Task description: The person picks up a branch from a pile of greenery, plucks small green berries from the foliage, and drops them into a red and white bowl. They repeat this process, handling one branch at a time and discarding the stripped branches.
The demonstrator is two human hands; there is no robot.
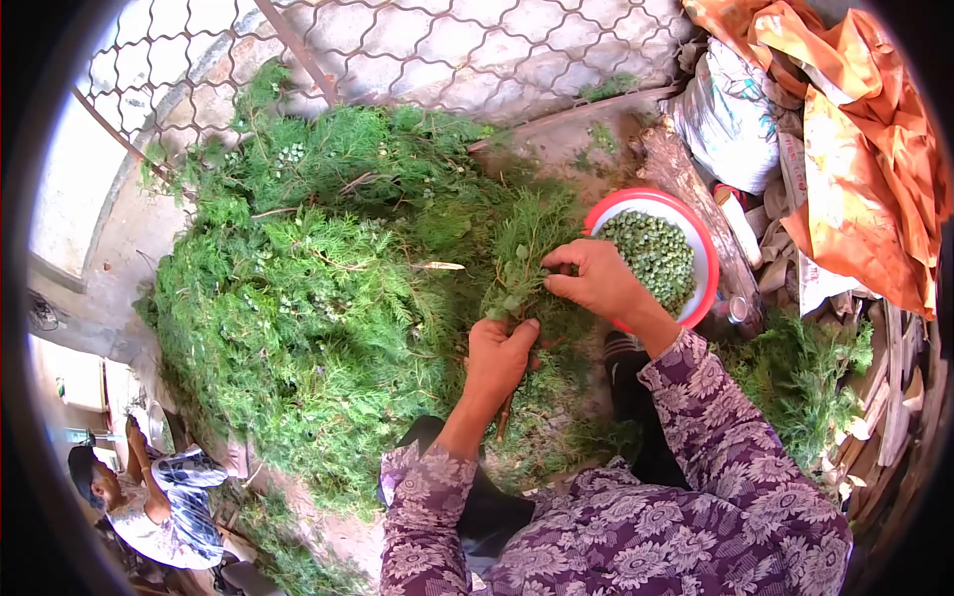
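My left hand [499,360] is closed around the woody stem of a leafy evergreen branch [527,248], which points away from me. The cut stem end sticks out below the fist. At the right edge of the branch, my right hand [596,283] has thumb and fingers brought together in a pinch. What lies between those fingertips is too small to make out. Just beyond the right hand stands a red-rimmed white basin [710,268] holding many small green seed cones [651,253]. To the left spreads a large heap of evergreen branches [298,298].
A wire mesh fence [447,50] runs along the back. At right are a log [686,184], a white sack [730,114], an orange tarp [865,169], split wood [894,387] and more cut greenery [795,372]. Another person [159,497] sits at lower left.
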